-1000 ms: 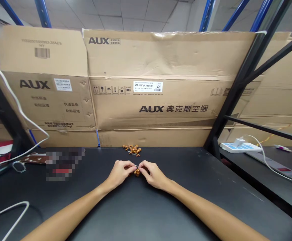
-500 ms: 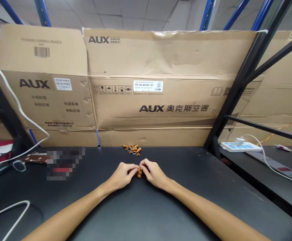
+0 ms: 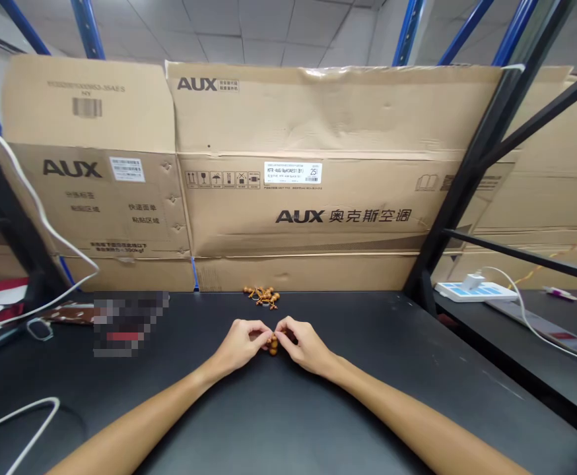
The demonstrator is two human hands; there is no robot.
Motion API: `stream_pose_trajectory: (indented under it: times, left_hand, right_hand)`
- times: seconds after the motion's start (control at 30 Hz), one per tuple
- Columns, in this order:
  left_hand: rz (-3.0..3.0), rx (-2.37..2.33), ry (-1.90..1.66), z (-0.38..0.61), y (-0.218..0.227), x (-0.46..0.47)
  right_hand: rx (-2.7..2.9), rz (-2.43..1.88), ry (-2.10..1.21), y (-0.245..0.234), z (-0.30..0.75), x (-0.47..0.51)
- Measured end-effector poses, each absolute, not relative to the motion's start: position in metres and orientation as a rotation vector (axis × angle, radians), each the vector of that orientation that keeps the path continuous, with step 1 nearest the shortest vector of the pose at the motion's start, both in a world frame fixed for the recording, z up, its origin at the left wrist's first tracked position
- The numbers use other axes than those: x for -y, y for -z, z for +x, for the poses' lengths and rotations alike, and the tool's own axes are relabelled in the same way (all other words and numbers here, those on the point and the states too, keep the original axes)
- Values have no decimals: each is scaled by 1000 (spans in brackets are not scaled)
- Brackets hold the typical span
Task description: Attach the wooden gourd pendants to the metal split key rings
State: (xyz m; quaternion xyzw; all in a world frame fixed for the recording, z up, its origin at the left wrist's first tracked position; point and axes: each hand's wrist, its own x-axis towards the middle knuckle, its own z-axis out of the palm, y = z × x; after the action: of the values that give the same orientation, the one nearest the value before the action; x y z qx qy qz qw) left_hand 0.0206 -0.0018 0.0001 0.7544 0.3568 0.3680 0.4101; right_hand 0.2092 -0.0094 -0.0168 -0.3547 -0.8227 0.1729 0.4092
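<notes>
My left hand [image 3: 241,344] and my right hand [image 3: 305,344] meet at the fingertips over the black tabletop [image 3: 392,356]. Between them they pinch a small piece of orange-brown wooden beads [image 3: 273,344], partly hidden by my fingers. A little farther away, against the cardboard at the table's back edge, lies a tangled cluster of similar beads on thin cord [image 3: 261,297]. Neither hand touches that cluster.
Flattened AUX cardboard cartons [image 3: 293,211] stand along the back edge, between black and blue rack uprights [image 3: 467,185]. A pixelated object [image 3: 130,323] and a white cable [image 3: 16,415] lie to the left. A white power strip [image 3: 469,290] sits on a separate surface to the right.
My hands have drawn slightly closer, and the small bead piece has shifted a little between my fingertips. The bead cluster at the back has not moved.
</notes>
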Motion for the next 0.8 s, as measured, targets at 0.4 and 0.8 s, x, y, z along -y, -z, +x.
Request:
stream_pose_trajectory:
  times: [0.4, 0.8]
  left_hand:
    - [1840, -843, -896, 19, 0, -1]
    - [1820, -799, -874, 18, -6, -1]
  right_hand:
    - [2102, -904, -390, 18, 209, 10]
    - [2082, -901, -559, 11, 210, 10]
